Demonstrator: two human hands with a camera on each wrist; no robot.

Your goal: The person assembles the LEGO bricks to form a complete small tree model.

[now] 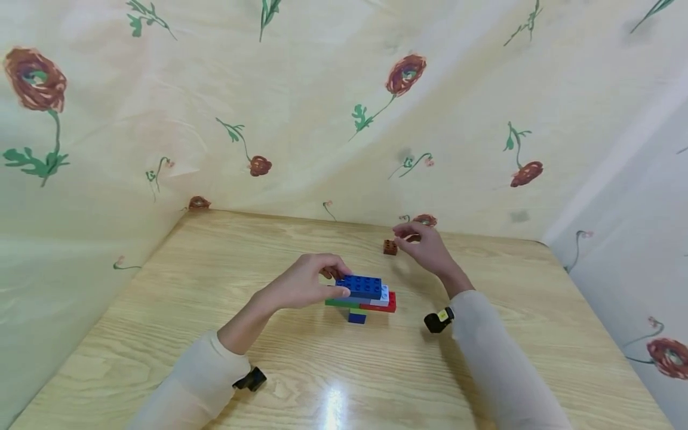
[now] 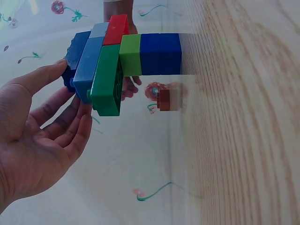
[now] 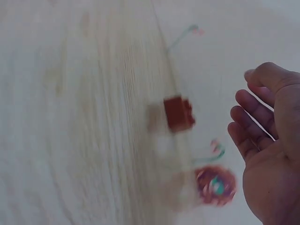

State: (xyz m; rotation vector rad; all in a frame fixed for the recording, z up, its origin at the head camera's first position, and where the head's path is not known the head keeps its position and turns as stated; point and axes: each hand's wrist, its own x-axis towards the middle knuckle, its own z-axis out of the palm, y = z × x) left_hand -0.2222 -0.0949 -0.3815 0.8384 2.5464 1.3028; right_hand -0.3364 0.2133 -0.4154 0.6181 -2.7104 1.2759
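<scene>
A stack of toy building bricks stands on the table, topped by a long dark blue brick (image 1: 366,287). My left hand (image 1: 309,280) pinches the left end of that top brick between thumb and fingers. Below it come a medium blue brick (image 2: 88,70) and a light blue one (image 1: 384,295), then a green brick (image 2: 107,84) beside a red brick (image 1: 391,302). A lime green brick (image 2: 130,55) and a dark blue base (image 1: 357,318) carry them. My right hand (image 1: 427,248) hovers beside a small brown brick (image 1: 390,247), fingers loosely bent and apart from it in the right wrist view (image 3: 276,136).
The wood-grain table (image 1: 290,370) ends at a flower-printed sheet (image 1: 301,107) hanging at the back and sides. The brown brick lies near the table's back edge, behind the stack. A small black camera (image 1: 438,321) is strapped to the right wrist, another (image 1: 251,379) to the left.
</scene>
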